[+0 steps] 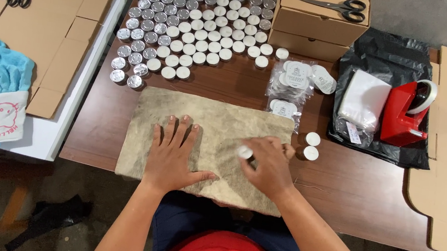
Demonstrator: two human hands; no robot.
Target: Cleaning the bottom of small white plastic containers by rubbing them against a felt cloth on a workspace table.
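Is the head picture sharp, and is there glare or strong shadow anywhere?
Head view: mostly sharp; the right hand looks slightly blurred. Light is soft and even, shadows weak. The silver tins and black plastic bag show small bright reflections.

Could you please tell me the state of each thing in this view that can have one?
Left hand: flat, fingers spread, pressing the cloth.
Right hand: closed around a small white-topped jar.
Cloth: spread flat on the table.
Two jars: upright, right of the cloth.
Black scissors: shut, lying on the closed box.
Tape dispenser: loaded, standing on the black bag.
Cardboard sheets: unfolded, flat.
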